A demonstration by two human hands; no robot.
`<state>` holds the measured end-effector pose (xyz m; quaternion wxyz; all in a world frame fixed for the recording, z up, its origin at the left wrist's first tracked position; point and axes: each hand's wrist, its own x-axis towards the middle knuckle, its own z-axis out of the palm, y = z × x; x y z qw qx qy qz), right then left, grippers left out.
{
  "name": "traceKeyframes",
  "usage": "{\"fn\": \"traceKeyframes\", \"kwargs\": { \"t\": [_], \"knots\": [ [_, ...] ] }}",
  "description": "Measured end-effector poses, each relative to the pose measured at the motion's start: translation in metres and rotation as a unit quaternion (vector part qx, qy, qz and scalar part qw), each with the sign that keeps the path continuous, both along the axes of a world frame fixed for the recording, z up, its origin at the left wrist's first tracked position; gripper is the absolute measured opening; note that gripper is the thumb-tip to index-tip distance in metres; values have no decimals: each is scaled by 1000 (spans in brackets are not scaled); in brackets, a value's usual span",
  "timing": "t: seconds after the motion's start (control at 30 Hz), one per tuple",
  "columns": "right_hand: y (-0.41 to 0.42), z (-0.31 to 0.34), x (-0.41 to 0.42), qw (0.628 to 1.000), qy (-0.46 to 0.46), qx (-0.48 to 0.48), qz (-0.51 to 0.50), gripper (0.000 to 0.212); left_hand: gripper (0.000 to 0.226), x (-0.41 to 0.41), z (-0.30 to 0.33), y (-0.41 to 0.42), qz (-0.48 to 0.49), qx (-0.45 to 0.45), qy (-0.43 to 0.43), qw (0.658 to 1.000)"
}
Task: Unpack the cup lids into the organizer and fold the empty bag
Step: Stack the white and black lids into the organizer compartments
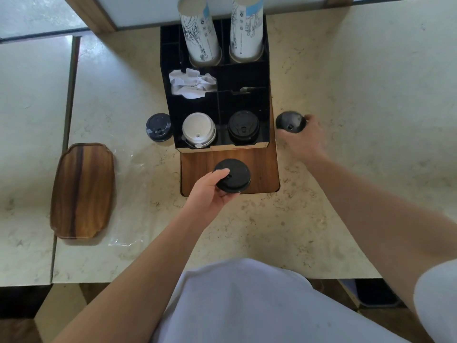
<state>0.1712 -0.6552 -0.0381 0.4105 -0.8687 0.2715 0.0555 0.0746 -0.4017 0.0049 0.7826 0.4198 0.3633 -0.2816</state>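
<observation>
A black organizer (264, 112) stands on a wooden board (262, 167) in the middle of the counter. Its front left slot holds a stack of white lids (199, 129); the front right slot holds black lids (243, 127). My left hand (210, 191) grips a stack of black lids (235, 175) over the board, just in front of the organizer. My right hand (304, 138) grips another stack of black lids (289, 121) on the counter right of the organizer. More black lids (159, 127) sit left of the organizer. The clear empty bag (128, 199) lies flat on the counter at left.
Two tall stacks of paper cups (200, 33) stand in the organizer's back slots, with crumpled white packets (191, 84) in a middle slot. A wooden tray (82, 191) lies at the left beside the bag. A seam (63, 149) divides the counter at left.
</observation>
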Motion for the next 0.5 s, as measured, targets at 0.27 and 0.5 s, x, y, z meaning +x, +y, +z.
{"fn": "traceKeyframes", "kwargs": {
  "t": [0.27,0.5],
  "knots": [
    [88,48,-81,981,-70,66,167,85,31,-3,-4,4,26,16,-4,1000],
    [116,42,-102,976,-6,54,209,92,48,1,11,9,54,-34,-4,998]
  ]
}}
